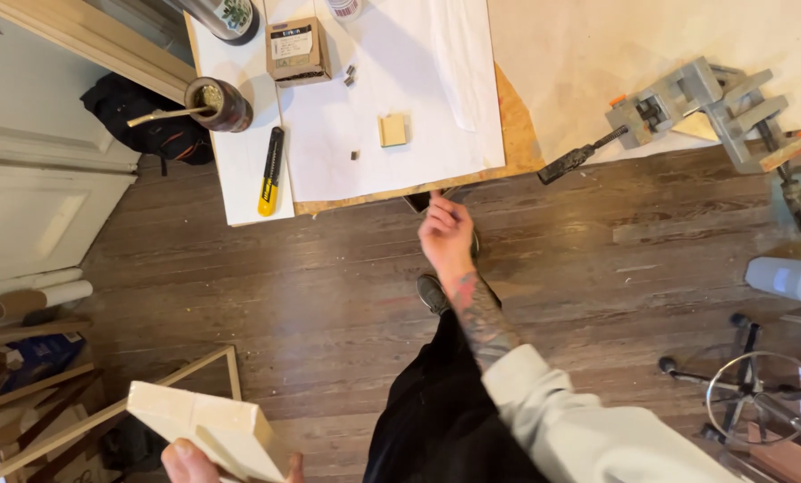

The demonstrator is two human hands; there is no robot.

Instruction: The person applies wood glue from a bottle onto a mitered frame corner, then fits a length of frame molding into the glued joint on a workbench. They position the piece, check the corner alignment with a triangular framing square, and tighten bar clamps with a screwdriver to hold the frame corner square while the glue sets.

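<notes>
Left hand (186, 461) sat at the near edge, low left, fingers clamped on a pale wooden block (208, 427) made of joined pieces, held tilted above the floor. Only fingertips and part of the palm showed. Behind it, near left, thin wooden frame strips (105, 411) leaned over clutter.

Right hand (445, 234) reached out farther, centre of view, forearm tattooed, light sleeve pushed up. Fingers loosely curled and half open, holding nothing visible, fingertips just at the near edge of the worktable (508, 134). A dark shoe (432, 293) stood on the dark wood plank floor (311, 286) under the arm.

On the table, over white paper sheets (374, 152): a yellow and black utility knife (271, 170) near the left edge, a small square wooden tile (392, 131) in the middle, a few tiny dark bits beside it. Farther: a round brown cup with a metal straw (215, 103), a small cardboard box (298, 49).

Right of the table, a grey metal corner clamp (704, 103) lay on beige paper. Near right, a metal stool base (758, 394).
</notes>
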